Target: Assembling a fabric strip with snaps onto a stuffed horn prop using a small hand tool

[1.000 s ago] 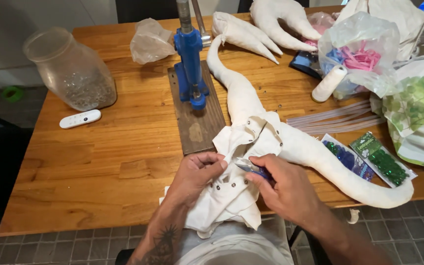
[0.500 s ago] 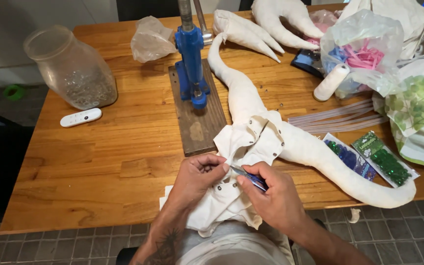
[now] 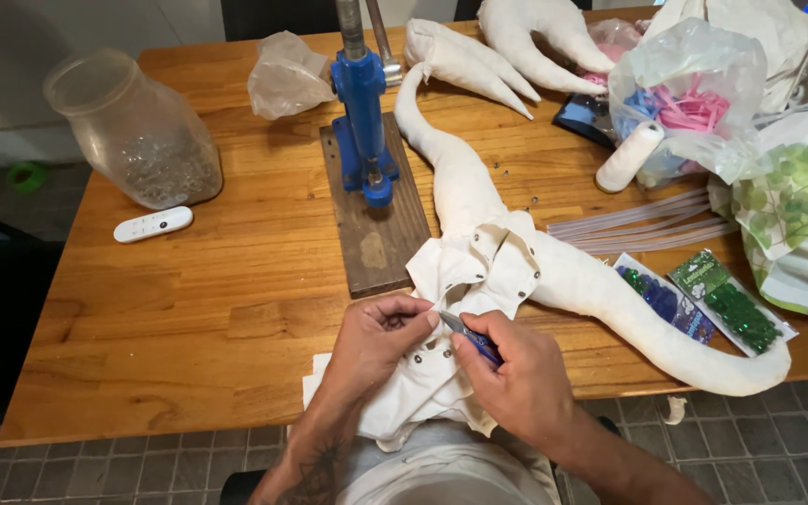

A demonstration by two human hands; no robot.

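Now, at the near edge of the wooden desk (image 3: 189, 309): the left hand (image 3: 376, 337) rests on the cream fabric piece (image 3: 465, 281), its grip closed, thumb and fingertips pinching a fold of the cloth near a row of small metal snaps. The right hand (image 3: 516, 379) has its grip closed around a small blue-handled tool (image 3: 468, 334), the metal tip pointing up-left and meeting the fabric right beside the left fingertips.

Change against the earlier frames: a second ago the two hands sat a little apart, the tool tip short of the left fingers; half a second ago they had drawn together. Currently tip and left fingertips are almost touching. The fabric piece has not shifted; it still drapes over the long stuffed white tail shape (image 3: 610, 299) and hangs over the desk edge toward the person's lap.

Surroundings unchanged: blue hand press (image 3: 364, 122) on its dark wooden base, just behind the fabric; clear plastic jar (image 3: 133, 131) of small metal bits at far left, white remote (image 3: 152, 223) beside it; packets of green and blue beads (image 3: 703, 304) to the right, near the tail shape; clear bag of pink and blue strips (image 3: 685, 103) at far right.
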